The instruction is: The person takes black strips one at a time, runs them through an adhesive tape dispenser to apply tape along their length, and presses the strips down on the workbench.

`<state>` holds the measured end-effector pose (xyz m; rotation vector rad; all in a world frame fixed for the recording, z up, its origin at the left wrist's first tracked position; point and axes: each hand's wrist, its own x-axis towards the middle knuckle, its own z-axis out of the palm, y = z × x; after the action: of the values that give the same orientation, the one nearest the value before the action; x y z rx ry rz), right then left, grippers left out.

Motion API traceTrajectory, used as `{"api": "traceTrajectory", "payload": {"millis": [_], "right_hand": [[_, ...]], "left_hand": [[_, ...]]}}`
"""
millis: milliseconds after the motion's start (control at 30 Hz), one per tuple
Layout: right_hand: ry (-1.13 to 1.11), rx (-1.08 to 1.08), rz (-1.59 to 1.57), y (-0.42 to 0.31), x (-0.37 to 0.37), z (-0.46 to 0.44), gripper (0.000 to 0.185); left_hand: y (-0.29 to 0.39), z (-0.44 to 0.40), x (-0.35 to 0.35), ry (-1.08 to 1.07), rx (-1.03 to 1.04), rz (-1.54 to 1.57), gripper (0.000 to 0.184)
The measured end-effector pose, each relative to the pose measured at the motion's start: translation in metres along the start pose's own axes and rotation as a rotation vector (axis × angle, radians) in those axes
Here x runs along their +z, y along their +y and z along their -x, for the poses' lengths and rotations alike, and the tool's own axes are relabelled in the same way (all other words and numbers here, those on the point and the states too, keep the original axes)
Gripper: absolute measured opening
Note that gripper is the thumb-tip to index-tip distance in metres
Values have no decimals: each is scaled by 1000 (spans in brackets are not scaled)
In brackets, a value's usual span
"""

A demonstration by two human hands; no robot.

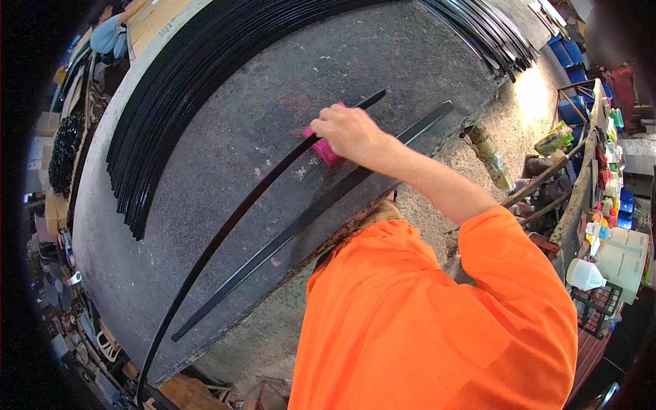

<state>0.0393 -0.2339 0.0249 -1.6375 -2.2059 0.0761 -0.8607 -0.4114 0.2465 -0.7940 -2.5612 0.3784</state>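
My right hand is closed over a long black strip, near the strip's upper end. A bright pink, ribbed piece, perhaps a cloth or sponge, is pressed under the fingers against the strip. The strip curves down to the lower left, past the table edge. Beside it, a second black strip lies on the dark, worn tabletop and passes below my forearm. My left hand does not show. Only a small patch of skin is visible at the table edge, beside my orange shirt.
A broad curved row of black strips covers the far side of the table, with more strips at the upper right. A co-worker in a blue shirt is at the upper left. A wooden-railed frame holding bottles and bags stands right.
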Motion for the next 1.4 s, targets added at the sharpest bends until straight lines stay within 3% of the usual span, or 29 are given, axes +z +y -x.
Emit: {"api": "traceTrajectory", "payload": {"millis": [167, 233, 300, 333, 367, 433, 467, 633, 700, 867, 900, 1000, 1200, 1400], "right_hand": [[-99, 108, 143, 61, -26, 18, 13], [-122, 153, 183, 88, -34, 26, 18], [-131, 175, 236, 118, -40, 38, 19], [-141, 194, 264, 132, -44, 43, 19], [-149, 217, 299, 144, -50, 48, 20], [-162, 259, 369, 169, -63, 58, 19], [-157, 284, 387, 177, -73, 64, 15], [-308, 542, 484, 225, -118, 88, 15], [-292, 570, 507, 255, -131, 107, 14], [-261, 723, 566, 315, -174, 150, 9], [-281, 758, 568, 325, -186, 159, 12], [-199, 740, 604, 377, -206, 204, 16], [-341, 1073, 687, 447, -271, 276, 25], [-356, 1089, 956, 502, -338, 382, 24]], "left_hand": [[17, -18, 34, -2, 104, 65, 31], [34, -22, 75, -34, 162, 376, 30], [89, 32, 61, 6, 288, -224, 18], [127, 77, 21, -14, 278, -91, 16], [140, 73, 27, -162, 302, -213, 34], [169, 96, 34, -139, 302, -169, 32], [177, 108, 42, -23, 405, -93, 30], [236, 161, 41, 3, 573, -66, 30], [266, 192, 21, -68, 580, -50, 27], [324, 259, -4, 19, 726, 9, 23], [336, 271, -13, -65, 726, 38, 25], [365, 305, -13, 77, 872, 157, 20], [435, 381, -70, 56, 1030, 306, 15], [499, 441, -118, 125, 1201, 478, 11]]}}
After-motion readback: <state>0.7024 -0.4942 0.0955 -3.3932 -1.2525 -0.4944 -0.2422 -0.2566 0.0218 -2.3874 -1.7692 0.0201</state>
